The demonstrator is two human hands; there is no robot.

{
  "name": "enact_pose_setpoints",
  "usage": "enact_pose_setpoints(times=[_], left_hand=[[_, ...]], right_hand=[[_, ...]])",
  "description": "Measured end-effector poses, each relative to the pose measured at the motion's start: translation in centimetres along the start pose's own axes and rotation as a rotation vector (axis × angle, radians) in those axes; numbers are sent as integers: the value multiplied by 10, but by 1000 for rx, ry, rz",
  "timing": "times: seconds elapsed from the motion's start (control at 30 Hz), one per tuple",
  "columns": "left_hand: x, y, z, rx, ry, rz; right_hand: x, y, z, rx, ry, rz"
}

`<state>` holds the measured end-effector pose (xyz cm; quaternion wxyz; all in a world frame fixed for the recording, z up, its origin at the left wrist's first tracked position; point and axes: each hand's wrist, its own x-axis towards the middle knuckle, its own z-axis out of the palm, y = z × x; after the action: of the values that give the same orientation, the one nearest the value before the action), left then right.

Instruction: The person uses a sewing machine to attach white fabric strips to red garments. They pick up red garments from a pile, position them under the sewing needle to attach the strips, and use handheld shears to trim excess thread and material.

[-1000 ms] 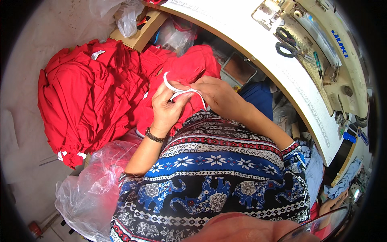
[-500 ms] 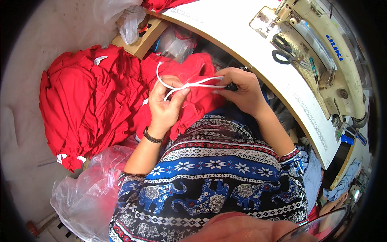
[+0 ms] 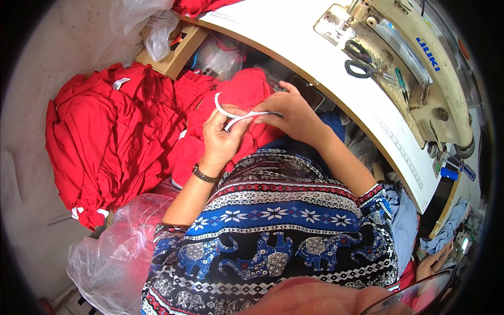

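Observation:
Both of my hands meet over my lap around a thin white drawstring cord. My left hand pinches it between thumb and fingers, with one curved end sticking up and a short end beside it. My right hand closes on the cord's other stretch, close to the left fingertips; part of the cord is hidden under its fingers. Red fabric lies on my lap beneath and behind the hands. Whether the cord is joined to this fabric cannot be seen.
A big heap of red garments with white labels sits at left, above a clear plastic bag. At right, a sewing machine stands on a white curved table, with black-handled scissors beside it. An open wooden drawer juts out.
My right hand has slid left along the cord toward my left hand, and its fingers have turned. Less of the cord shows between the hands. The view has shifted slightly.

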<state>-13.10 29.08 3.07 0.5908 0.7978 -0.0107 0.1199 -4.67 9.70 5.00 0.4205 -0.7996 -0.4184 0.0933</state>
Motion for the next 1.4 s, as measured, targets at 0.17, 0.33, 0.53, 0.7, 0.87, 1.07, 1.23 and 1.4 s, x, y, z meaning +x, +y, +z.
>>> enact_pose_setpoints(times=[0.17, 0.33, 0.53, 0.7, 0.87, 1.07, 1.23, 1.4], left_hand=[[3, 2, -2, -539, -30, -98], [3, 1, -12, -538, -165, -197], [4, -3, -9, -501, -105, -238], [6, 5, -11, -166, -109, -111], [7, 11, -6, 50, -7, 144], [9, 11, -5, 154, -29, 225], [11, 11, -1, 229, -46, 270], [14, 9, 10, 198, -105, 238]], right_hand=[[0, 2, 12, 418, 120, 167], [-3, 3, 19, 512, 172, 147], [-3, 5, 16, 360, 199, 8], [-5, 7, 19, 315, 217, -33], [-6, 3, 17, 322, 218, -15], [-8, 7, 19, 335, 217, -29], [-8, 5, 17, 323, 245, -62], [-5, -8, 12, 378, 345, 36]])
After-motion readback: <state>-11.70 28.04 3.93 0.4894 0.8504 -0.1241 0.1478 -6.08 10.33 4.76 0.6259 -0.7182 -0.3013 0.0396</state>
